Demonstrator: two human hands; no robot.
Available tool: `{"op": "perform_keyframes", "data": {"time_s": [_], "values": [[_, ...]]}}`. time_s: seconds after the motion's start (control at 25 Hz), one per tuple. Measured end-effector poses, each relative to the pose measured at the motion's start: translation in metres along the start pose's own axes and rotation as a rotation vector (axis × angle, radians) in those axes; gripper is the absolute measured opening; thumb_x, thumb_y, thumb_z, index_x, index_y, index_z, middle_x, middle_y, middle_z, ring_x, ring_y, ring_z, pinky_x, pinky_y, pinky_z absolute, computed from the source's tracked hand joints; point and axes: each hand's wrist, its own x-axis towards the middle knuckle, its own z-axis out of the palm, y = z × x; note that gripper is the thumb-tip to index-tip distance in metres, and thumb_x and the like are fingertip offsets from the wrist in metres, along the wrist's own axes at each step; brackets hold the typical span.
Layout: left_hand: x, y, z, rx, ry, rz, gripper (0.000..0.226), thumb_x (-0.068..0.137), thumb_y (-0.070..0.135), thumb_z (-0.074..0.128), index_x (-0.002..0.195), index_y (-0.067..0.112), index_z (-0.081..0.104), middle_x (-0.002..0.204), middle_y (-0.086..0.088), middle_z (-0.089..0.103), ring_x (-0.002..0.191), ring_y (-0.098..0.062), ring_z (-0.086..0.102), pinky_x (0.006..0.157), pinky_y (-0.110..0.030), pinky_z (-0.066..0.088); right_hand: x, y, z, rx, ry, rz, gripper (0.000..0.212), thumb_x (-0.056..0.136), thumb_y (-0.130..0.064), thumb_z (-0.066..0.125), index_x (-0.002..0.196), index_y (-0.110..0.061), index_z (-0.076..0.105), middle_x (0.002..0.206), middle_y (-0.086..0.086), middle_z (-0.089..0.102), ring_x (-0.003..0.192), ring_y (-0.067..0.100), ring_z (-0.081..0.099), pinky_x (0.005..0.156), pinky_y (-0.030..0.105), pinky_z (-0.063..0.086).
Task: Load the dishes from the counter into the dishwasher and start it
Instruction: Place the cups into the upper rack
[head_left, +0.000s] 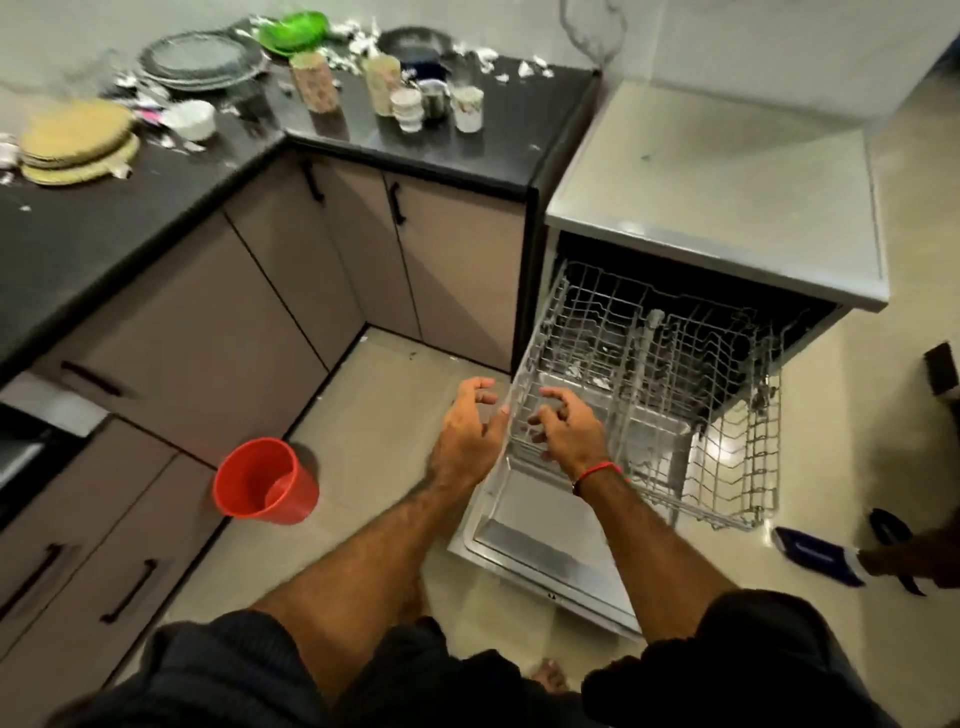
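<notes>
- The left hand (467, 431) hangs just outside the front left corner of the rack (649, 384), fingers spread and loosely curled, holding nothing; whether a fingertip touches the wire I cannot tell
- The right hand (566, 431) is over the front edge of the same rack, fingers bent and apart, also holding nothing; a red thread band (597, 472) circles its wrist
- The wire rack is pulled out of the dishwasher (717, 208) above the lowered door (540, 519), and no dishes show clearly in it
- The dishes wait on the black counter (156, 208), well apart from the hands: a stack of plates (200, 62), a green bowl (293, 31), a dark pan (415, 44), a white bowl (192, 118), two tall jars (317, 83) and a group of small cups (441, 104)
- Round woven mats (78, 140) lie on the counter's left part, and bits of crumpled foil (488, 57) are scattered by the wall
- A red bucket (265, 480) stands on the floor beside the cabinets, left of the left hand
</notes>
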Motion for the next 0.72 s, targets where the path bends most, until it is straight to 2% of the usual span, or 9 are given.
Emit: {"op": "perform_keyframes", "data": {"time_s": [0.16, 0.28, 0.4, 0.52, 0.72], "values": [[0.029, -0.018, -0.076, 0.072, 0.089, 0.042, 0.034, 0.098, 0.033, 0.060, 0.129, 0.026, 0.050, 0.114, 0.011, 0.058, 0.081, -0.016, 0.063, 0.079, -0.039, 0.057, 0.024, -0.046, 0.055, -0.108, -0.079, -0.098, 0.024, 0.095, -0.015, 0.053, 0.115, -0.025, 0.061, 0.081, 0.002, 0.072, 0.064, 0.015, 0.066, 0.058, 0.031, 0.053], [0.061, -0.041, -0.141, 0.103, 0.145, 0.080, 0.033, 0.097, 0.032, 0.061, 0.128, 0.024, 0.053, 0.118, 0.010, 0.060, 0.071, -0.011, 0.059, 0.074, -0.037, 0.056, 0.047, -0.087, 0.110, -0.114, -0.077, -0.116, 0.024, 0.096, -0.013, 0.052, 0.117, -0.022, 0.060, 0.085, 0.004, 0.072, 0.069, 0.016, 0.066, 0.052, 0.021, 0.048], [0.100, -0.073, -0.213, 0.150, 0.187, 0.124, 0.032, 0.097, 0.032, 0.061, 0.128, 0.024, 0.055, 0.118, 0.009, 0.060, 0.071, -0.004, 0.057, 0.074, -0.033, 0.056, 0.072, -0.133, 0.183, -0.109, -0.092, -0.155, 0.027, 0.095, -0.013, 0.051, 0.118, -0.022, 0.060, 0.083, 0.001, 0.072, 0.070, 0.017, 0.067, 0.054, 0.021, 0.048], [0.138, -0.097, -0.278, 0.131, 0.256, 0.124, 0.031, 0.096, 0.031, 0.063, 0.125, 0.024, 0.057, 0.117, 0.008, 0.061, 0.074, -0.004, 0.060, 0.075, -0.035, 0.057, 0.090, -0.180, 0.254, -0.121, -0.161, -0.242, 0.028, 0.094, -0.015, 0.052, 0.118, -0.025, 0.061, 0.083, -0.003, 0.072, 0.070, 0.015, 0.069, 0.060, 0.024, 0.053], [0.204, -0.117, -0.336, 0.123, 0.299, 0.099, 0.031, 0.095, 0.034, 0.064, 0.124, 0.027, 0.057, 0.120, 0.009, 0.059, 0.069, -0.001, 0.061, 0.074, -0.037, 0.059, 0.121, -0.241, 0.317, -0.076, -0.186, -0.382, 0.029, 0.094, -0.011, 0.055, 0.119, -0.024, 0.061, 0.085, -0.001, 0.072, 0.073, 0.014, 0.070, 0.064, 0.020, 0.055]]}}
